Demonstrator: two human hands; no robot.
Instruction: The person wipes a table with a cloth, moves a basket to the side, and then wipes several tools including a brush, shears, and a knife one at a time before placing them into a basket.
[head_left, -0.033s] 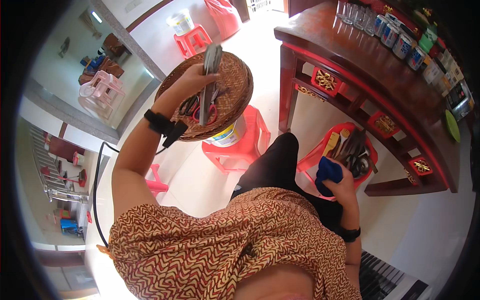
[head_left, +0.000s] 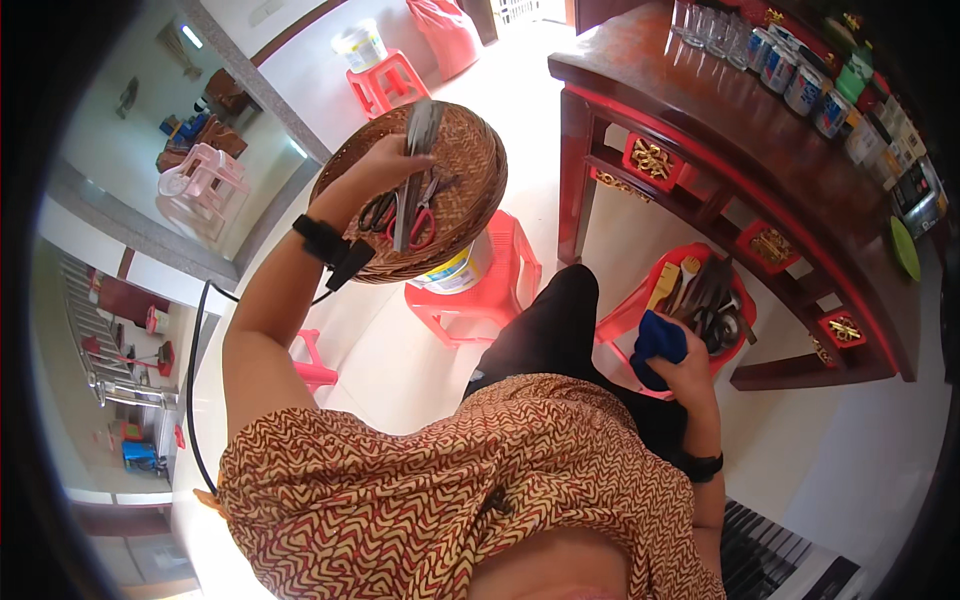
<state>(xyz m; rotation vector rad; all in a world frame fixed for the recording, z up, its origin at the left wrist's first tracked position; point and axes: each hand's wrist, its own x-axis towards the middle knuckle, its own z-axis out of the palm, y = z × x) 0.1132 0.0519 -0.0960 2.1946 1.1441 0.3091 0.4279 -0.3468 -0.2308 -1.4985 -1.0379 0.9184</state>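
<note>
My left hand (head_left: 388, 165) is closed on a long, narrow grey utensil (head_left: 406, 205), its exact kind unclear, held upright over a round woven basket (head_left: 478, 150). Beneath it in the basket lie scissors with red handles (head_left: 426, 228) and scissors with black handles (head_left: 377, 212). On the other side, my right hand (head_left: 690, 372) grips a bunched dark blue cloth (head_left: 658, 348). That hand is beside a red plastic basin (head_left: 640, 310) of kitchen utensils, among them wooden pieces (head_left: 664, 285) and dark and metal ones (head_left: 718, 310).
The basket rests on a white bucket (head_left: 452, 274) atop a red stool (head_left: 515, 270). At right stands a dark wooden table (head_left: 640, 60) carrying glasses (head_left: 705, 30), several cans (head_left: 803, 92) and a green dish (head_left: 904, 250). A black cable (head_left: 190, 400) hangs by my left arm.
My left hand has come down slightly with the grey utensil, lower toward the basket's inside. My right hand and the blue cloth are nearly still.
</note>
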